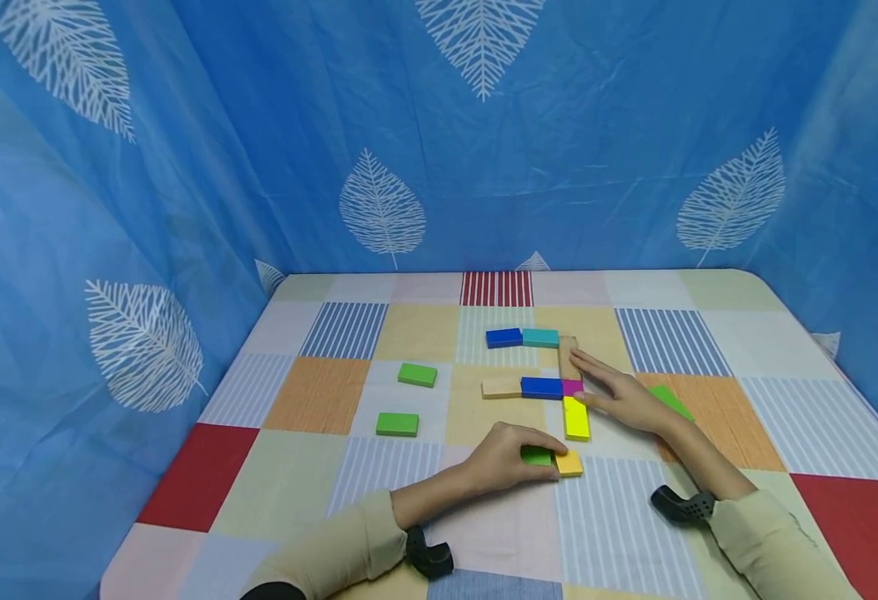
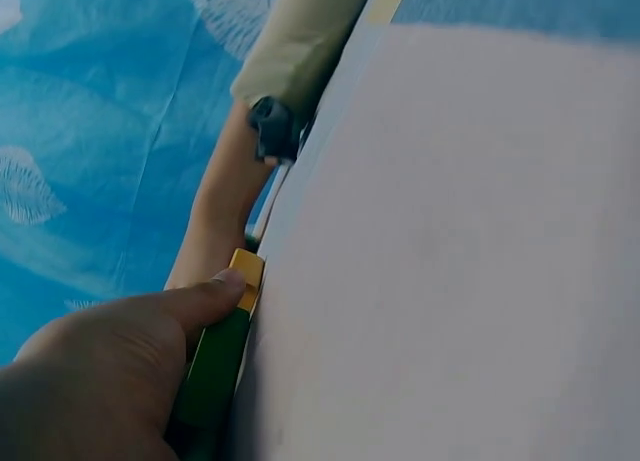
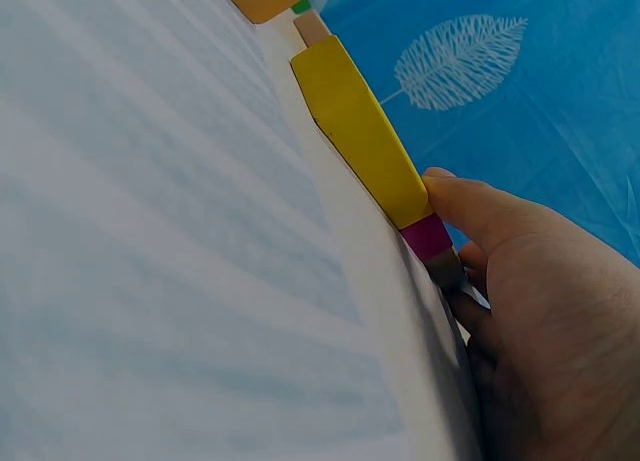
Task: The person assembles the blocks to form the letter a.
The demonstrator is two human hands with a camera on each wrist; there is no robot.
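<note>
My left hand (image 1: 500,457) reaches over a green block (image 1: 536,456) and pinches the orange-yellow block (image 1: 570,465) at its right end. In the left wrist view the thumb lies where these two blocks meet; the other fingers are mostly hidden. My right hand (image 1: 622,402) rests with extended fingers along the right side of a row. Its fingertips touch a plain wooden block (image 1: 567,354), and its thumb touches the yellow block (image 3: 360,131) beside a magenta block (image 3: 428,238). A blue block (image 1: 541,388) and another wooden block (image 1: 500,388) extend leftward from the magenta one.
At the back, a dark blue block (image 1: 504,338) and a teal block (image 1: 540,337) lie end to end. Two green blocks, one farther back (image 1: 417,375), lie apart on the left. Another green block (image 1: 671,402) is partly behind my right hand. A patchwork cloth (image 1: 311,483) covers the table.
</note>
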